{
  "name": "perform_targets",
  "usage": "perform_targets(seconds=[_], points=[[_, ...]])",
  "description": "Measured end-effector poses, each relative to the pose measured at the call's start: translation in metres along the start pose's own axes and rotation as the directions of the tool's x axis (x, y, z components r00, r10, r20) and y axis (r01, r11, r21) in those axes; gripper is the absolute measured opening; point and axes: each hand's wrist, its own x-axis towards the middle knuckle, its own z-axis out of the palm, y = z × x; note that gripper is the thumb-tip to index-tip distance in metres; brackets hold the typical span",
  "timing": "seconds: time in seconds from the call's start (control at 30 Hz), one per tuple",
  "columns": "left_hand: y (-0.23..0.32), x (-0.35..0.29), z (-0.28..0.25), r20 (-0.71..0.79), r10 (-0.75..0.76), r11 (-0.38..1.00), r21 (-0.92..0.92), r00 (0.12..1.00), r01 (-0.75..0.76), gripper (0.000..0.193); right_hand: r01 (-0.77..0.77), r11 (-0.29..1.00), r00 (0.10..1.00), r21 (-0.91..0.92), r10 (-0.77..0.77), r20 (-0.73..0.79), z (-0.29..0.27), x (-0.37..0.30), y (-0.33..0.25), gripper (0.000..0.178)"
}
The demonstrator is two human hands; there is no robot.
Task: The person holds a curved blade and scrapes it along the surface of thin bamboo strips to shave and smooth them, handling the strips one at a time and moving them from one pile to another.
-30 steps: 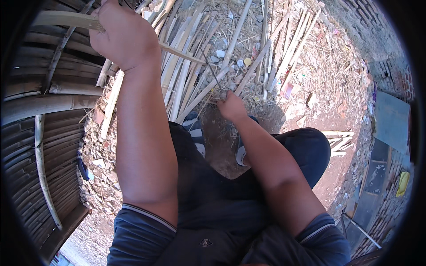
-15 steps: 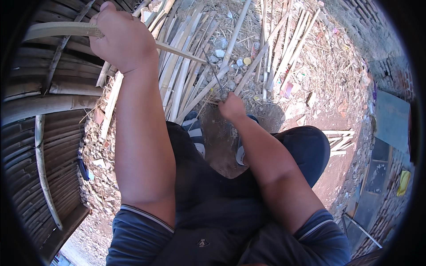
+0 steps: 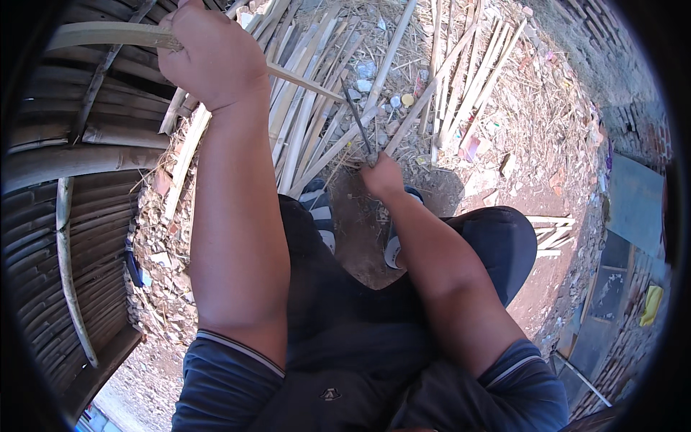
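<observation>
High at the left, my left hand (image 3: pixel 214 63) is closed round a long pale bamboo strip (image 3: pixel 108 34). The strip runs out past the left rim on one side. On the other side it slants down to the right, its end close to the tip of a knife (image 3: pixel 356 115). My right hand (image 3: pixel 383 177), low in front of my feet, is wrapped round the knife's handle, which the fingers mostly hide. The narrow dark blade points up and slightly left. Whether blade and strip touch, I cannot tell.
Split bamboo strips (image 3: pixel 306 119) lie in a loose pile ahead, with more strips (image 3: pixel 475 86) to the right. Straw, stones and scraps cover the ground. A bamboo slat wall (image 3: pixel 86 252) stands close on the left. Several short sticks (image 3: pixel 553 232) lie beside my right knee.
Both hands have shifted slightly right and down in the picture, the strip and knife moving along. The blade has turned and shows more of its side.
</observation>
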Motion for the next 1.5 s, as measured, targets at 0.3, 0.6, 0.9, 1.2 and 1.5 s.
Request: perform_targets(seconds=[0.3, 0.6, 0.9, 1.2, 1.5], points=[[0.003, 0.005, -0.007, 0.079, 0.089, 0.989, 0.109, 0.993, -0.097, 0.020, 0.088, 0.954, 0.990, 0.287, -0.052, -0.132, -0.046, -0.017, -0.065, 0.041], [-0.006, 0.000, -0.005, 0.031, 0.032, 0.999, -0.003, 0.999, -0.032, 0.023, -0.010, 0.981, 0.997, 0.194, 0.024, -0.074, -0.030, -0.003, -0.041, 0.039], [-0.001, -0.009, 0.002, 0.063, -0.029, 1.000, 0.007, 0.998, 0.028, 0.018, -0.046, 0.987, 0.997, -0.151, 0.054, 0.046, 0.016, 0.000, 0.020, 0.050], [0.000, -0.008, 0.004, 0.044, 0.009, 0.998, 0.059, 0.999, -0.011, 0.023, -0.130, 0.977, 0.990, 0.169, 0.118, 0.078, 0.002, -0.012, 0.005, 0.044], [-0.001, 0.002, -0.006, 0.034, 0.083, 0.985, 0.148, 0.996, -0.088, 0.025, 0.206, 0.879, 0.968, 0.430, -0.119, -0.220, -0.031, -0.004, -0.065, 0.031]])
